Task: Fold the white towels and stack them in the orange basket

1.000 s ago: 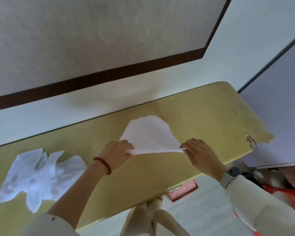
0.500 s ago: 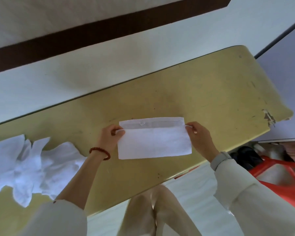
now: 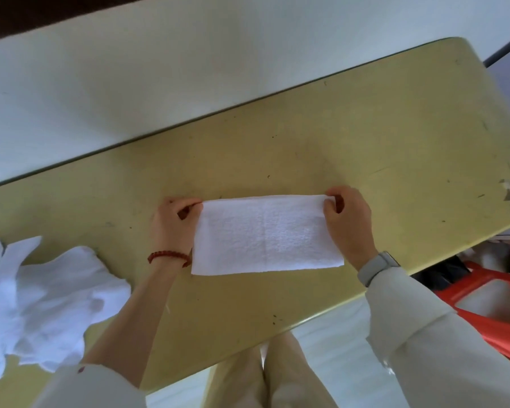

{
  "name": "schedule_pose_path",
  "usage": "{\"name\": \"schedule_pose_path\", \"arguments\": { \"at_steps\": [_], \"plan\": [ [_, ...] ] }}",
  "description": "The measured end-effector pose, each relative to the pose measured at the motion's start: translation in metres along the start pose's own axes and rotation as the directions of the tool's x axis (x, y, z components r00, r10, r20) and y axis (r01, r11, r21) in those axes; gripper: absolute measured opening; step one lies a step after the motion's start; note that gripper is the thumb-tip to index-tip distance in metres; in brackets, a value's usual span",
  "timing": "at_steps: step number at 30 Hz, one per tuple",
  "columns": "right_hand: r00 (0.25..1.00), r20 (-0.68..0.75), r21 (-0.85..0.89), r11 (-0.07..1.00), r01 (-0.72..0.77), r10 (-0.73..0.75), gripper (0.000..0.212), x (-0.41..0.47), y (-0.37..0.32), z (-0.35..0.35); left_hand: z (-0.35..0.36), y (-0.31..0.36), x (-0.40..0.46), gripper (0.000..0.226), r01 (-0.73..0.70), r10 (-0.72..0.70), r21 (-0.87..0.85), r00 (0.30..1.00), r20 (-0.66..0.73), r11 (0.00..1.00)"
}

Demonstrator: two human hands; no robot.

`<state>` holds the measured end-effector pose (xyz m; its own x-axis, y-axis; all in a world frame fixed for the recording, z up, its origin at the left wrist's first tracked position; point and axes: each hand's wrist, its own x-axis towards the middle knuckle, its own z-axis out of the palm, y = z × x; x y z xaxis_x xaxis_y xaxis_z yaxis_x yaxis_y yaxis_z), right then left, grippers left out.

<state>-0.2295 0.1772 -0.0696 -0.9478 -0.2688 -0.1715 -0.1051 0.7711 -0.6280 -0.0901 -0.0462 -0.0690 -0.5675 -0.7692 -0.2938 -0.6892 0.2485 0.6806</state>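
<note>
Left grip: your left hand [image 3: 174, 228] pinches the far left corner of the folded towel [image 3: 267, 235], fingers curled round the edge.
Right grip: your right hand [image 3: 349, 223] pinches the far right corner the same way.
Towel: white, nubbly, folded to a long rectangle, lying flat on the tabletop [image 3: 365, 136] between your hands, with a faint crease down its middle.
Pile: crumpled white towels [image 3: 44, 304] lie on the tabletop, well to your left.
Tabletop: yellow, scuffed, chipped at the right corner.
Basket: the orange basket [image 3: 501, 325] sits below the tabletop edge on your right.
Room: pale wall [image 3: 159, 69] behind the tabletop.
</note>
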Motion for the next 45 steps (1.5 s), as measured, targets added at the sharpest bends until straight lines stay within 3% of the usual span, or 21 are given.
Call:
{"name": "schedule_pose_path", "arguments": {
  "at_steps": [4,6,8,10,12,22,31,38,42,45],
  "plan": [
    [0.996,-0.009,-0.115,0.990,0.084,-0.086,0.017,-0.002,0.003,0.005,0.002,0.001,-0.001,0.019,-0.033,0.034,0.063,0.999,-0.023,0.997],
    [0.976,-0.075,-0.271,0.946,0.176,-0.203,0.019,-0.002,0.000,0.008,0.002,0.002,-0.003,0.020,-0.090,0.095,0.137,0.995,-0.033,0.986],
    [0.923,-0.092,-0.401,0.862,0.310,-0.375,0.023,-0.004,-0.007,0.012,0.004,0.002,-0.004,0.019,-0.243,0.254,0.226,0.967,-0.023,0.943],
    [0.858,-0.023,-0.423,0.783,0.457,-0.513,0.025,-0.006,-0.016,0.021,0.011,0.003,-0.003,0.025,-0.414,0.429,0.328,0.903,0.028,0.849],
    [0.827,0.038,-0.406,0.747,0.526,-0.562,0.024,-0.009,-0.025,0.032,0.022,0.006,-0.002,0.033,-0.506,0.518,0.375,0.852,0.076,0.777],
    [0.862,0.088,-0.290,0.815,0.502,-0.500,0.019,-0.004,-0.033,0.050,0.042,0.006,0.002,0.024,-0.582,0.613,0.375,0.789,0.044,0.722],
    [0.872,0.071,-0.327,0.814,0.479,-0.485,0.025,0.004,-0.036,0.053,0.043,0.015,0.004,0.029,-0.543,0.563,0.393,0.823,0.075,0.742],
    [0.855,0.054,-0.396,0.775,0.492,-0.516,0.011,0.007,-0.036,0.056,0.049,0.019,0.005,0.017,-0.467,0.489,0.356,0.872,0.031,0.809],
    [0.819,0.029,-0.422,0.736,0.529,-0.573,0.021,-0.004,-0.034,0.047,0.044,0.015,-0.007,0.028,-0.527,0.574,0.369,0.819,-0.023,0.766],
    [0.820,0.064,-0.464,0.711,0.529,-0.568,0.034,-0.025,-0.028,0.046,0.046,0.004,-0.024,0.033,-0.586,0.629,0.451,0.774,0.068,0.673]
  ]
}}
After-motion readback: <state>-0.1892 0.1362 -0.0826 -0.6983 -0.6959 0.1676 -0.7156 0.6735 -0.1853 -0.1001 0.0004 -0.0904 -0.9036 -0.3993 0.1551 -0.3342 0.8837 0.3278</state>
